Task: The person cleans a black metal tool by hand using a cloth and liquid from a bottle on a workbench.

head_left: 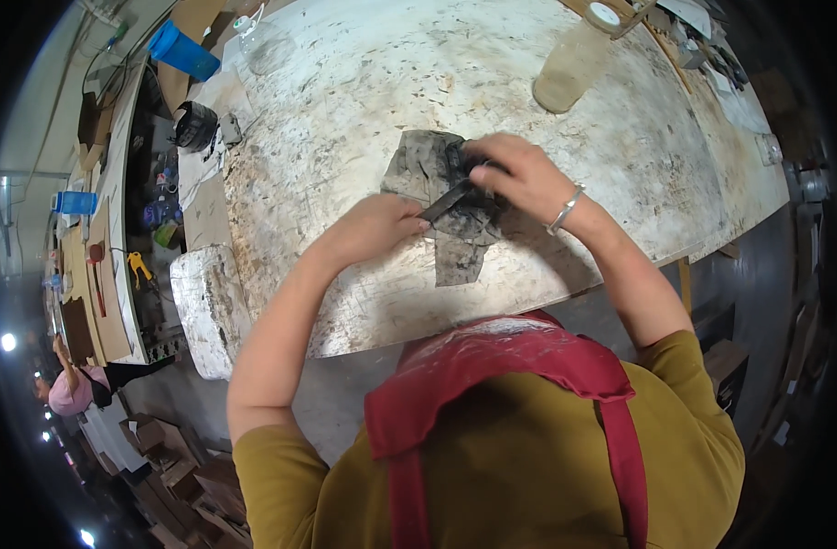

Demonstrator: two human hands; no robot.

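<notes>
Nearest, the red apron (501, 366) bends toward the table (345, 119), its bib short of the work. The left hand (368, 227) is closed in a pinch, thumb against fingers, on the near end of a dark strip (448, 201). The strip slants up and rightward to the right hand (521, 174), whose fingers are curled and slightly blurred; whether they grip the strip or only press on it, I cannot tell. Beneath both lies a stained grey cloth (460, 261), spread unevenly near the table's front edge, its middle blackened.

The work looks to be partway through: the strip is in hand over the cloth and not laid aside. Its far end is hidden by the right hand, so how much is left cannot be judged.

Left of the cloth, a spattered white block (208, 306) sits at the table's side. Farther off stand a black tin (196, 126), a cloudy jar (569, 73), a clear bottle (265, 46) and a blue cup (182, 50), all well apart from the hands; none stands in the way. Beyond the left side, a yellow tool (139, 267) hangs by a shelf, and a co-worker (75, 389) in pink is in the distance.
</notes>
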